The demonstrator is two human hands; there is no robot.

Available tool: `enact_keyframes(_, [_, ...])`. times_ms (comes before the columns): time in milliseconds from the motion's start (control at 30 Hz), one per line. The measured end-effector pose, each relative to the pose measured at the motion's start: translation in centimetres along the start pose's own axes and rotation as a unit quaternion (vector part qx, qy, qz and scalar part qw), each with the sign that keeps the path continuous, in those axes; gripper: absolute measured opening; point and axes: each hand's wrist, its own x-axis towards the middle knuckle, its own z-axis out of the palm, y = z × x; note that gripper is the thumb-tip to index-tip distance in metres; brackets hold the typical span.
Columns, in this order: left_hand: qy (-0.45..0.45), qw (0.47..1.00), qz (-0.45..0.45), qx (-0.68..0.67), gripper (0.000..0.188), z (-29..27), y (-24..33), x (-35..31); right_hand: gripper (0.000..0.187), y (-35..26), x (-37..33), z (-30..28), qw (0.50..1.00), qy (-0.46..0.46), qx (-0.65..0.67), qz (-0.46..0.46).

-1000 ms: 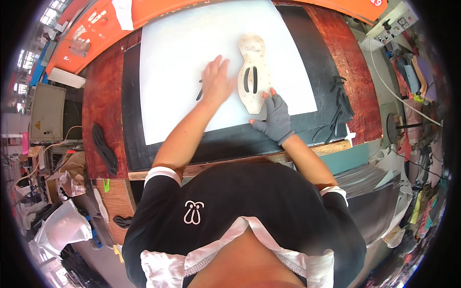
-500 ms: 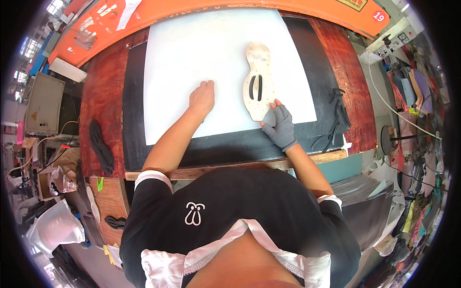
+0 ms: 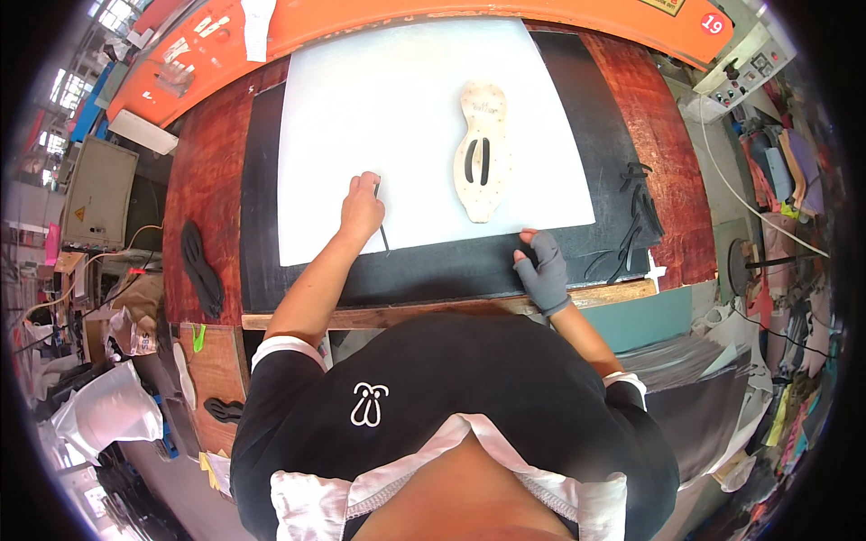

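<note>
My bare left hand (image 3: 363, 209) rests closed over the left part of a large white sheet (image 3: 361, 99). A thin black strip (image 3: 385, 236) sticks out beside its fingers and runs toward the near edge. My right hand (image 3: 544, 272), in a grey fingerless glove, hovers by the sheet's near edge with thumb and forefinger apart and nothing visible between them. Beyond it, a cream sole-shaped plate (image 3: 483, 194) with two dark long slots and small dots lies on the sheet, touched by neither hand.
A black mat (image 3: 433, 275) lies under the sheet on a reddish wooden table (image 3: 203, 171). Loose black strips (image 3: 639, 212) lie at the right, a black sole-shaped piece (image 3: 200, 270) at the left. An orange machine beam (image 3: 361, 34) spans the far side.
My right hand has drawn back from the sole-shaped plate toward the table's front edge. My left hand has shifted slightly left and nearer, and a black strip now shows beside it.
</note>
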Motion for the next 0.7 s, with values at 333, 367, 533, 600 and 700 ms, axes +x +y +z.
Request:
enact_keyframes(333, [-0.155, 0.822, 0.014, -0.547, 0.034, 3.4, 13.6, -6.3, 0.040, -3.9, 1.3, 2.4, 0.894, -0.160, 0.355, 0.221])
enact_keyframes(367, [-0.124, 0.902, 0.113, -0.398, 0.031, 3.6, 14.6, -6.7, 0.041, -3.6, 1.5, 2.3, 0.887, -0.171, 0.365, 0.225])
enact_keyframes(533, [-0.106, 0.901, 0.235, -0.348, 0.033, 3.8, 16.9, -7.2, 0.021, 0.3, 1.3, -1.2, 0.892, -0.060, 0.329, 0.305])
enact_keyframes(600, [-0.124, 0.922, 0.212, -0.300, 0.034, 3.7, 16.5, -7.0, 0.022, 3.8, 3.3, -5.0, 0.926, 0.003, 0.224, 0.303])
enact_keyframes(700, [-0.062, 0.929, 0.263, -0.254, 0.032, 3.7, 14.9, -6.8, 0.024, 9.4, 7.2, -11.1, 0.965, 0.085, -0.068, 0.239])
